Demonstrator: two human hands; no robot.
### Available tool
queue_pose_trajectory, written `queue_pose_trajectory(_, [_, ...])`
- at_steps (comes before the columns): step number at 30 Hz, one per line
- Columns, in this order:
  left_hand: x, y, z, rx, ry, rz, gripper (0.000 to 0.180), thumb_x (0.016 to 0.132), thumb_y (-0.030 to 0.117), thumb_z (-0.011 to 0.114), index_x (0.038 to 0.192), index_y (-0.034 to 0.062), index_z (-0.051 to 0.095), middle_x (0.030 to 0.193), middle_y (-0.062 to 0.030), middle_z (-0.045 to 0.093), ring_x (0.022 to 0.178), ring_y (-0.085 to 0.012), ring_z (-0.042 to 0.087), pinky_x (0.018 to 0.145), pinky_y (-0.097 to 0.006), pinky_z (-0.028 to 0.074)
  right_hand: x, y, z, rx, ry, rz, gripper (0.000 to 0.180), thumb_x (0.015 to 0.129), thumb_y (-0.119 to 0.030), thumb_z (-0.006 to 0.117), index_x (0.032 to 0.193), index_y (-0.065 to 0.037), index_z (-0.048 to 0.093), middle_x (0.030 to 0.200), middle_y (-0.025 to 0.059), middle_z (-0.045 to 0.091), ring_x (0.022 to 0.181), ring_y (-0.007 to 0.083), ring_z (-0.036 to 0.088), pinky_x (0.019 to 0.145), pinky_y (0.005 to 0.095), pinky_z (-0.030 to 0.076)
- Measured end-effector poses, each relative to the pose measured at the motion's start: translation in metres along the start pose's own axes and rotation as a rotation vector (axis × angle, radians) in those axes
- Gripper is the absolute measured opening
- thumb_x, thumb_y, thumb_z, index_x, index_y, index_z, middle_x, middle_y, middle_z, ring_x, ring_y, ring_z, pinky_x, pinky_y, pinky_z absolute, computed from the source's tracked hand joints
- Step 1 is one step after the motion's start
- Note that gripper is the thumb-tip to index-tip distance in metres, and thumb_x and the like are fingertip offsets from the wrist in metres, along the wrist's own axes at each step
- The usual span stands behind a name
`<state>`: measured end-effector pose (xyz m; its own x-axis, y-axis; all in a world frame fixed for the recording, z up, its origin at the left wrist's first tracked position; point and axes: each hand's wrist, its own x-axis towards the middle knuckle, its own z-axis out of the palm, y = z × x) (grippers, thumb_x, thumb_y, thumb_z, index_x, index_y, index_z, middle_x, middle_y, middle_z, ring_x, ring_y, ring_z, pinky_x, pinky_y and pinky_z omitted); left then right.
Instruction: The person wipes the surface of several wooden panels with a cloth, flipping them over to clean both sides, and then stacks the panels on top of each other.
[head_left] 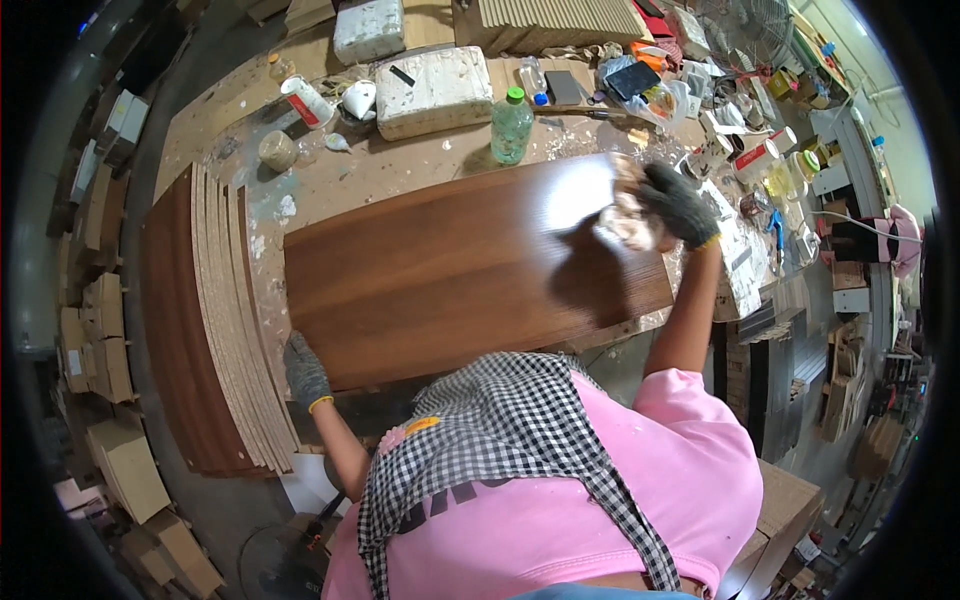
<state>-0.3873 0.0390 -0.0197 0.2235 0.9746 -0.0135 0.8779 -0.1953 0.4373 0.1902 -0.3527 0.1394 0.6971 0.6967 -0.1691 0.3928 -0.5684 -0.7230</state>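
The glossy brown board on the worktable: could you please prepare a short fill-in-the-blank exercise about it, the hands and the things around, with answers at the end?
1. The right hand holds a crumpled pale cloth at the ____ end of the glossy brown wood-grain board.
2. The left hand and the right hand both wear dark grey knitted ____.
3. The upright, green-tinted plastic bottle has a cap coloured ____.

Missing words: right; gloves; green.
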Motion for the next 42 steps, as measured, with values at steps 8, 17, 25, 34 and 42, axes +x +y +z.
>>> queue_pose_trajectory(8, [0.002, 0.041, -0.009, 0.054, -0.015, 0.003, 0.062, 0.106, 0.048, 0.034, 0.133, -0.0023, 0.057, 0.136, -0.0240, 0.058, 0.126, -0.0414, 0.053, 0.106, -0.045, 0.041, 0.101, -0.182, 0.299, -0.447, 0.146, -0.674, 0.030, 0.083, -0.030, 0.066, 0.107, -0.012, 0.062, 0.100, 0.0134, 0.069, 0.090, 0.0320, 0.068, 0.072, 0.0470, 0.054])
queue_pose_trajectory(17, [-0.010, 0.011, -0.008, 0.053, -0.003, -0.031, 0.059, 0.106, 0.047, 0.035, 0.131, -0.0013, 0.059, 0.136, -0.0215, 0.059, 0.125, -0.0393, 0.054, 0.107, -0.043, 0.041, 0.110, -0.124, 0.257, -0.401, 0.267, -0.487, 0.027, 0.089, -0.033, 0.057, 0.091, -0.009, 0.069, 0.088, 0.0180, 0.070, 0.083, 0.0355, 0.067, 0.075, 0.0470, 0.051])
queue_pose_trajectory(25, [-0.012, 0.034, -0.019, -0.004, -0.096, -0.188, 0.054, 0.107, 0.037, 0.034, 0.142, -0.0014, 0.051, 0.150, -0.0182, 0.048, 0.138, -0.0324, 0.045, 0.118, -0.036, 0.030, 0.135, 0.094, 0.069, -0.754, 0.180, 0.117, 0.036, 0.094, -0.032, 0.047, 0.109, -0.007, 0.068, 0.113, 0.0195, 0.069, 0.106, 0.0375, 0.065, 0.098, 0.0488, 0.047])
queue_pose_trajectory(34, [-0.010, 0.017, -0.008, 0.110, 0.156, 0.195, 0.050, 0.106, 0.034, 0.040, 0.146, 0.0046, 0.046, 0.142, -0.0223, 0.053, 0.131, -0.0361, 0.051, 0.112, -0.043, 0.037, 0.125, 0.059, 0.037, 0.007, 0.297, -0.251, 0.047, 0.102, -0.042, 0.052, 0.127, -0.003, 0.063, 0.112, 0.0186, 0.070, 0.103, 0.0292, 0.067, 0.094, 0.0380, 0.049])
queue_pose_trajectory(42, [-0.009, 0.022, -0.013, -0.080, 0.117, 0.173, 0.046, 0.105, 0.028, 0.044, 0.143, 0.0038, 0.050, 0.145, -0.0164, 0.053, 0.133, -0.0306, 0.051, 0.113, -0.040, 0.038, 0.128, -0.063, 0.209, -0.908, 0.046, -0.431, 0.035, 0.098, -0.039, 0.047, 0.100, -0.013, 0.070, 0.097, 0.0176, 0.069, 0.088, 0.0365, 0.067, 0.074, 0.0505, 0.051])
